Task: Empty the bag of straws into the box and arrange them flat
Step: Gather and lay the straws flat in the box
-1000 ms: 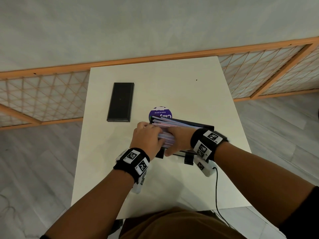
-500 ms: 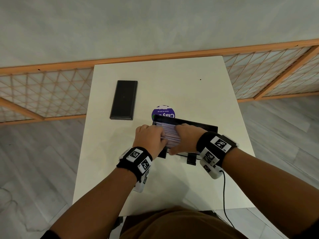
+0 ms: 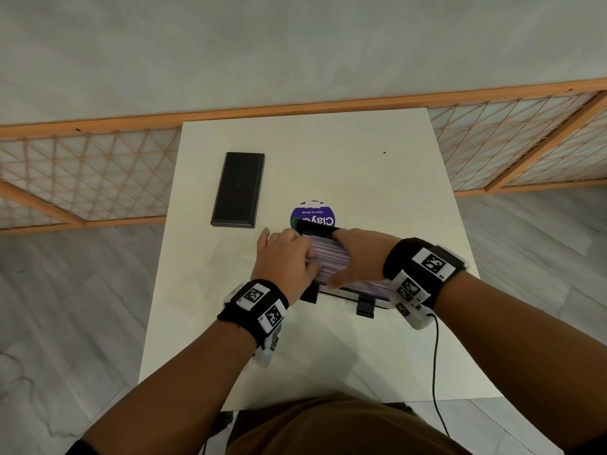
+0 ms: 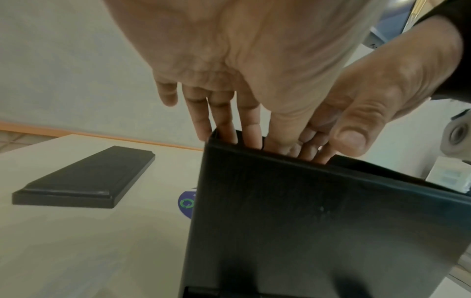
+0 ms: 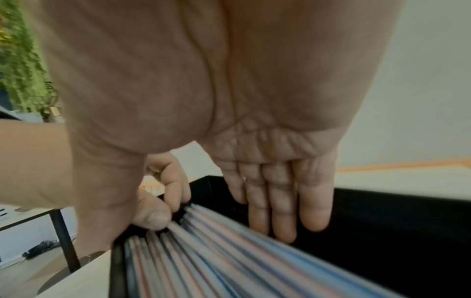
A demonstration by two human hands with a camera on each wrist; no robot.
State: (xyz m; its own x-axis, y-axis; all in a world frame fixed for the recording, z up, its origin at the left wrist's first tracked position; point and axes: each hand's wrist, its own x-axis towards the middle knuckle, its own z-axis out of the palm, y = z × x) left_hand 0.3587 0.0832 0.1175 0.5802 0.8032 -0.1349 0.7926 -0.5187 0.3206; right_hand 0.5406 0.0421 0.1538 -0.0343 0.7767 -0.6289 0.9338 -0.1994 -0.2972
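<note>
While both hands are working inside it, the black box [image 3: 341, 292] is sitting near the front of the white worktop [image 3: 328, 165], filled with pastel straws [image 3: 330, 261].
I am resting my left hand [image 3: 282, 254] at the box's left end, fingers [image 4: 251, 129] straight and reaching down past the rim onto the straws; my right hand [image 3: 358, 251] is lying over the straws with fingers [image 5: 282, 211] extended and thumb [image 5: 150, 216] pressing on their ends, gripping nothing. The straws are lying lengthwise in the box. Black lid [image 3: 238, 190] is lying flat well to the left; purple round sticker [image 3: 312, 213] is showing just behind the box.
</note>
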